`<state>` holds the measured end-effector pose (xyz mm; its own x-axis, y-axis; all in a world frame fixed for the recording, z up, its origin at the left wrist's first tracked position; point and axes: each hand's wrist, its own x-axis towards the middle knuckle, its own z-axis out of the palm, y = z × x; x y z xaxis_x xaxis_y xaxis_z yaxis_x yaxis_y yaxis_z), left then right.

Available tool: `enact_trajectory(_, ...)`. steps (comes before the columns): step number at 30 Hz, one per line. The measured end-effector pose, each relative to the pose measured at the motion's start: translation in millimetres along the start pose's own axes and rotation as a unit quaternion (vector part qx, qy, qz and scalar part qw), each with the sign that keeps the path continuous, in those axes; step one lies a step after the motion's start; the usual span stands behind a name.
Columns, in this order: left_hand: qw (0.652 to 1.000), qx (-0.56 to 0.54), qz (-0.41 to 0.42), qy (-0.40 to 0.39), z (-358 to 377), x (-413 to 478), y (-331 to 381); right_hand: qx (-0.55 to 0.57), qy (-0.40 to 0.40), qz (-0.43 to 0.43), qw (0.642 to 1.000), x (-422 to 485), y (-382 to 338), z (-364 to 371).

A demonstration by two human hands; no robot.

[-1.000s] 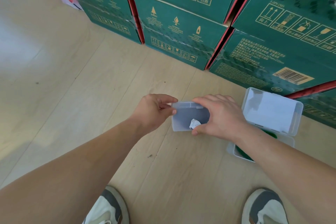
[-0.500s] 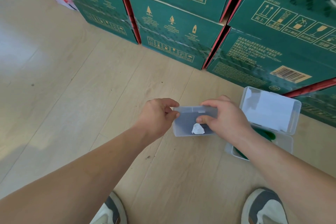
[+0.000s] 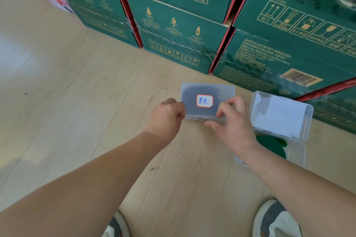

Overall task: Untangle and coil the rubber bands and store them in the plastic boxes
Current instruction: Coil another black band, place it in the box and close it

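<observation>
Wood floor [image 3: 77,102], green cartons [image 3: 183,31] stacked behind. Both hands, L [image 3: 167,117] & R [image 3: 235,121], pinching labelled box [image 3: 208,90]. Open box [image 3: 296,150] w/ green bands [image 3: 273,144] just right.

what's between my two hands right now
In the head view, the labelled plastic box, lid up, spans the gap between the left hand and right hand; both pinch its near edge.

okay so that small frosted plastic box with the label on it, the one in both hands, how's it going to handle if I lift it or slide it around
The labelled box is thin translucent plastic with a dark mass showing through, so it is probably light. Its walls may flex if squeezed. The left hand and right hand pinch only its near edge, and smooth plastic could slip. Flat and low, it should slide rather than tip.
</observation>
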<state>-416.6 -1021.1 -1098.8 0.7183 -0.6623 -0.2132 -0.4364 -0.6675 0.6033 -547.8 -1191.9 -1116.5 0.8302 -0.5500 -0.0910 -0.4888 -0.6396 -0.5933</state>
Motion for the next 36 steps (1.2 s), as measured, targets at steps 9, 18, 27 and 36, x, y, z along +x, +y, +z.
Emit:
enact_trajectory(9,1.000,0.022,-0.012,-0.001,0,-9,5,0.006,0.000,0.045,0.999,2,-8,-9)
enact_trajectory(18,0.977,0.159,-0.104,-0.094,-24,20,14,0.051,-0.131,0.053,0.989,17,-15,-7)
enact_trajectory(27,0.989,0.121,0.074,0.034,-20,17,26,0.055,0.016,0.062,0.996,23,0,-55)
enact_trajectory(36,0.987,-0.023,0.095,-0.127,4,18,108,-0.013,0.056,0.348,0.936,-11,88,-117)
